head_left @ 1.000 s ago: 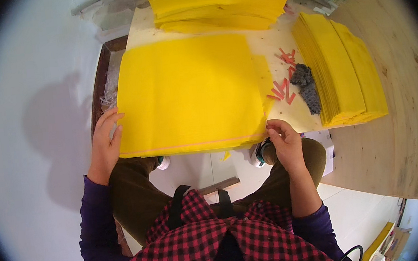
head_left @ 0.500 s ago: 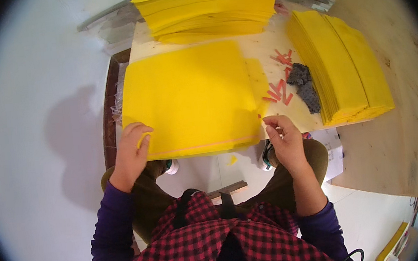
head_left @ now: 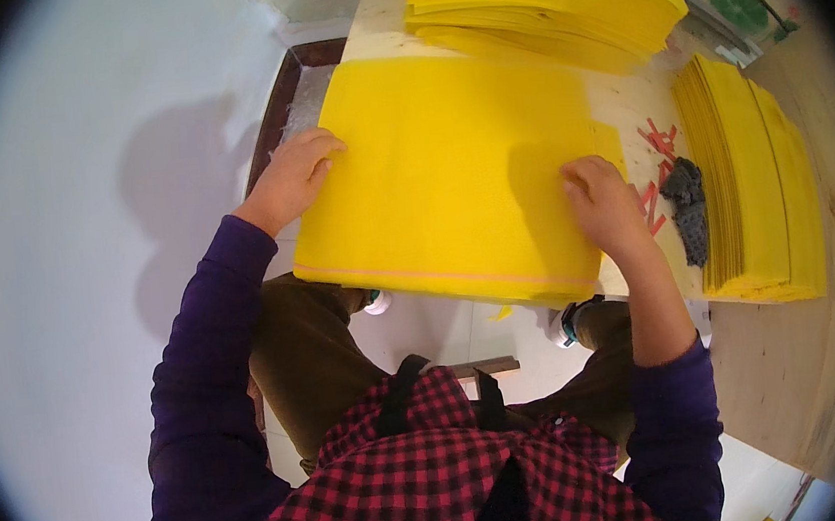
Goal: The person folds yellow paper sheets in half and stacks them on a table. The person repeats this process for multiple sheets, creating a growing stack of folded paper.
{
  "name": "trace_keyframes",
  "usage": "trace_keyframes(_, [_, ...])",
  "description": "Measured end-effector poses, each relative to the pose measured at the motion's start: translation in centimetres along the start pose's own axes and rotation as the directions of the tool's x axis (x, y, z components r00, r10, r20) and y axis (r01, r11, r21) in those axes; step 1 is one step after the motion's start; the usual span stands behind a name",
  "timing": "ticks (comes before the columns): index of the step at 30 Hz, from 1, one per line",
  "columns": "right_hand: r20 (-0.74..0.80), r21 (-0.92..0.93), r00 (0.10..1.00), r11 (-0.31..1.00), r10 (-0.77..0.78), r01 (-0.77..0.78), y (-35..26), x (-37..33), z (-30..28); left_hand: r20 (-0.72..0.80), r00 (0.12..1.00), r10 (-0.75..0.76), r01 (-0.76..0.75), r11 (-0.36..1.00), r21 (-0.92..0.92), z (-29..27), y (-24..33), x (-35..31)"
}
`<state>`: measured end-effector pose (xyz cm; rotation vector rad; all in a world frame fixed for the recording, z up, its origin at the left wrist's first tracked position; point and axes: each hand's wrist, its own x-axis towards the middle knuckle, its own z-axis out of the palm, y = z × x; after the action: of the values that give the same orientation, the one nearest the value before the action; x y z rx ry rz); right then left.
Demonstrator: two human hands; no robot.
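A large yellow sheet (head_left: 449, 167) lies flat on a light wooden table (head_left: 623, 100), its near edge hanging a little over the table's front. My left hand (head_left: 291, 175) rests on the sheet's left edge with curled fingers. My right hand (head_left: 601, 205) presses down on the sheet near its right edge, fingers bent. Neither hand lifts the sheet. A thin pink line runs along the sheet's near edge.
A thick stack of yellow sheets (head_left: 543, 2) sits at the back of the table. Another yellow stack (head_left: 751, 178) stands at the right. Red paper strips (head_left: 657, 142) and a dark grey rag (head_left: 690, 214) lie between. A white floor is at the left.
Both hands have moved from the sheet's near edge further up onto it: the left to the left edge, the right onto its right part. The camera has shifted closer.
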<state>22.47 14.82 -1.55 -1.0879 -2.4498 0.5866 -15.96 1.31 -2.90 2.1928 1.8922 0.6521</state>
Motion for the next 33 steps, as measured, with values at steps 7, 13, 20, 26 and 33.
trace_keyframes(7, [0.069, 0.006, 0.997, 0.999, -0.045, 0.044, -1.3, -3.1, -0.3, 0.053, 0.998, 0.038, -0.034, 0.996, -0.085, -0.3, 0.8, -3.6])
trace_keyframes(13, [0.003, 0.026, 1.000, 1.000, 0.016, -0.016, -0.3, 0.5, 1.1, -0.061, 0.996, 0.058, -0.060, 0.998, -0.030, -0.4, -0.6, -1.0])
trace_keyframes(20, [0.110, 0.035, 0.994, 0.999, 0.010, -0.014, -1.5, -2.2, 0.5, 0.089, 0.994, 0.068, -0.058, 0.993, -0.106, -0.8, 0.4, -3.8])
trace_keyframes(26, [0.020, 0.016, 0.999, 0.999, 0.043, -0.043, -1.4, 0.9, 0.9, 0.038, 0.997, 0.073, -0.072, 0.997, -0.040, -0.8, 0.6, -1.4])
trace_keyframes(33, [0.104, 0.006, 0.994, 1.000, 0.017, -0.018, -1.3, -1.2, 0.5, 0.091, 0.994, 0.061, -0.052, 0.994, -0.091, -0.2, 1.0, -2.4])
